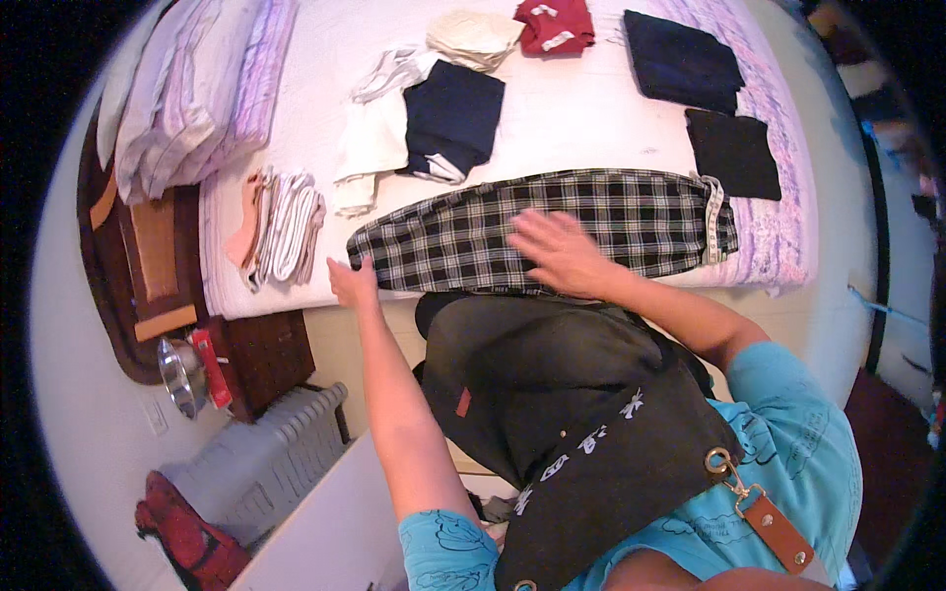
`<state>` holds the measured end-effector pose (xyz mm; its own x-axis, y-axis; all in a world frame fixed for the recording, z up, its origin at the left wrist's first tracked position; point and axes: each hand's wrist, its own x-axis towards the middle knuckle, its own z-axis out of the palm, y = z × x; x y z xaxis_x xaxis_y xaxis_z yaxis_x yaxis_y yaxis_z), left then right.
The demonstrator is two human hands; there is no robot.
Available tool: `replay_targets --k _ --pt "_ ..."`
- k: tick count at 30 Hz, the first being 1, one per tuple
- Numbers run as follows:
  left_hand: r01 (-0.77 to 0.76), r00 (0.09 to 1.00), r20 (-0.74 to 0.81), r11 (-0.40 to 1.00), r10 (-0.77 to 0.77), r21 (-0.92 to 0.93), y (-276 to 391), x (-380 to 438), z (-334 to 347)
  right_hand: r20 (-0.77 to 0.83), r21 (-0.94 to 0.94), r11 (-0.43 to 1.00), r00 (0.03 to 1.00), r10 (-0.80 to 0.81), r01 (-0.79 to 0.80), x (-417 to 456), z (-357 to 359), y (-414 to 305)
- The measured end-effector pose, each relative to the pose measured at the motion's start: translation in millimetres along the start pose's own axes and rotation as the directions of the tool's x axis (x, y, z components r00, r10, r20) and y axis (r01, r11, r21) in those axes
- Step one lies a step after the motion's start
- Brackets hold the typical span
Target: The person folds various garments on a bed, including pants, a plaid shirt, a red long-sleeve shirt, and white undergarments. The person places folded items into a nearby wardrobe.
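Black-and-white plaid trousers (458,236) lie lengthwise along the near edge of a bed (584,118), folded into one long strip. Their light, lettered waistband (712,221) is at the right, and the narrower leg end points left. My left hand (353,284) is at that leg end, thumb and fingers apart, with no cloth visibly gripped. Over the middle of the trousers is my right hand (565,255), slightly blurred, palm down and fingers spread. Whether its palm presses on the cloth cannot be told.
Folded light garments (284,229) stand in a row at the left. Beyond the trousers are a navy garment (454,114), cream cloths (473,37), a red garment (556,28) and dark folded pieces (684,63). A wooden nightstand (270,362) and a radiator (251,443) stand lower left.
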<state>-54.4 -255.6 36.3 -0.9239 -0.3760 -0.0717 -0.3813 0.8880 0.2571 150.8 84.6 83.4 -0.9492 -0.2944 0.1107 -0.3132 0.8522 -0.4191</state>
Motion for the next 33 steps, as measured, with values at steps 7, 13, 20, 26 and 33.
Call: replay_targets --k 7,13,20,26,33 --pt "0.145 0.902 0.423 0.859 0.090 -0.492 -52 56 34 -0.048 0.011 0.998 0.997 0.064 -0.063 70 76 4" --pt "0.528 0.766 0.638 0.492 0.074 -0.692 -3 25 5 -0.020 0.002 0.999 0.999 0.040 -0.040 68 69 12" --pt "0.212 0.844 0.433 0.546 0.316 -0.811 38 -61 -81 0.047 0.107 0.991 0.996 0.077 -0.081 -5 34 -3" --pt "-0.148 0.741 0.408 0.722 0.533 -0.675 144 -179 -80 0.192 0.956 0.078 0.802 0.565 -0.283 -86 34 24" --pt "-0.559 0.445 0.418 0.611 0.792 -0.561 147 -253 32 0.469 0.879 -0.298 0.558 0.685 -0.373 -65 -11 59"
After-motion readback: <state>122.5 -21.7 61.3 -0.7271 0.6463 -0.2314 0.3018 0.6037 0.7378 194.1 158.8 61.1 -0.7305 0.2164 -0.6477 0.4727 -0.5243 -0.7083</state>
